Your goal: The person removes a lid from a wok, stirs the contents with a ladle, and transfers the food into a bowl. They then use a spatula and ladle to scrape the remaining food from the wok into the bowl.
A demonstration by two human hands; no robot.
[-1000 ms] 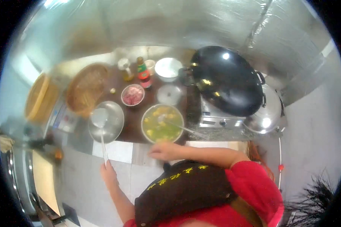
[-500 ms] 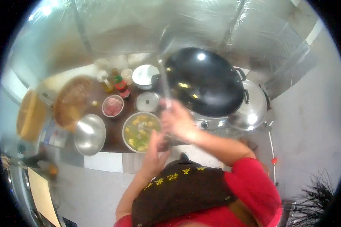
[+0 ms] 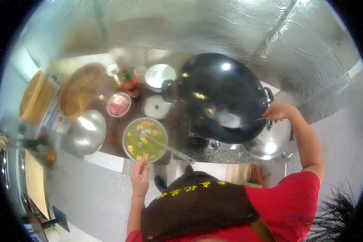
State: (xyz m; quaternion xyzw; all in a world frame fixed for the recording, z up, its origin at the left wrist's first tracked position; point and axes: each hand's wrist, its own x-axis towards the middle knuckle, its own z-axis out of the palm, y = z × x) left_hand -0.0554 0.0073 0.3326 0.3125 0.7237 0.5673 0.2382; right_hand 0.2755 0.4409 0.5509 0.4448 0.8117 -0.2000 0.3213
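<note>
My right hand [image 3: 279, 112] is at the right rim of the black wok [image 3: 213, 88], closed around the thin handle of a metal spatula. Its pale blade [image 3: 230, 120] lies low inside the wok, where a few bits of yellow egg stick to the wall. My left hand [image 3: 140, 171] has its fingertips and thumb at the near rim of a bowl of soup [image 3: 124, 142], seemingly pinching it. The soup is green with yellow pieces. A ladle [image 3: 162, 146] rests in that bowl, its handle leaning out over the right rim.
Left of the soup stand a metal bowl [image 3: 89, 133], a bowl of raw meat [image 3: 119, 105] and a wicker basket [image 3: 80, 90]. Behind are a sauce bottle [image 3: 130, 84], a white bowl [image 3: 160, 76] and a lidded pot [image 3: 156, 108]. A large metal lid [image 3: 270, 143] lies right of the wok.
My right hand has moved from above the counter's middle to the wok's right side, bringing the spatula inside. My left hand has shifted left to the soup bowl's near rim. The view has shifted slightly.
</note>
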